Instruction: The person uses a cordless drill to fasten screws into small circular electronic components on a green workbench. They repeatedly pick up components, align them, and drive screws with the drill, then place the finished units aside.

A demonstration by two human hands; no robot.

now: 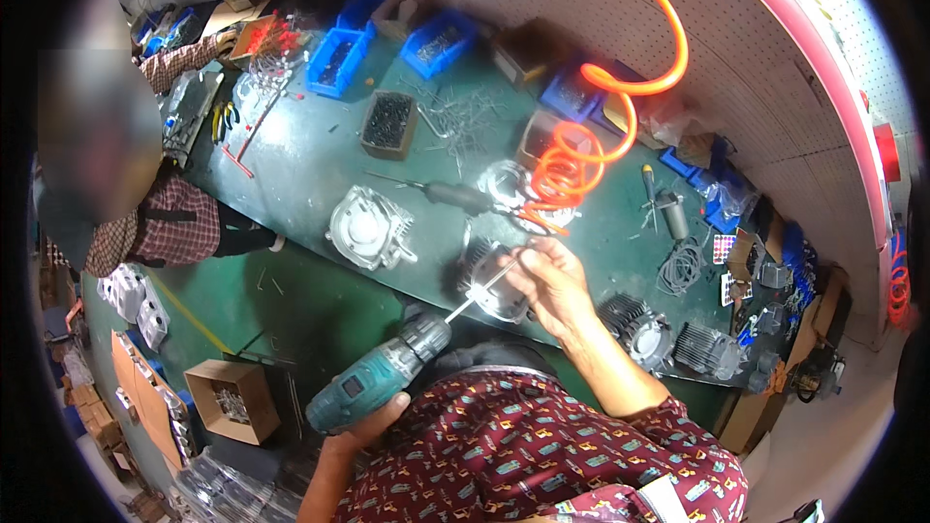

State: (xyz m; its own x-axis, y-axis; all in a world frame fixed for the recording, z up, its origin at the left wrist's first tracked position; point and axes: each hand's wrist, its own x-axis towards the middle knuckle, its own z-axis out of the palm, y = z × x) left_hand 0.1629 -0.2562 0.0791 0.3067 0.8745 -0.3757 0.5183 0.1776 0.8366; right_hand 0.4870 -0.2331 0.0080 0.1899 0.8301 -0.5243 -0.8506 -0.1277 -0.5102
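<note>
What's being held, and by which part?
The left hand holds a teal drill around its handle. The right hand is at the tip of the bit; whether it pinches anything is unclear.

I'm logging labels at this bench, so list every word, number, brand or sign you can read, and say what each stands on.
No text can be read anywhere in this view.
Teal power drill: any marking on its body is too small and blurred.
White card with coloured dots: any print is too small.
Red box on the wall: no lettering can be made out.
</note>
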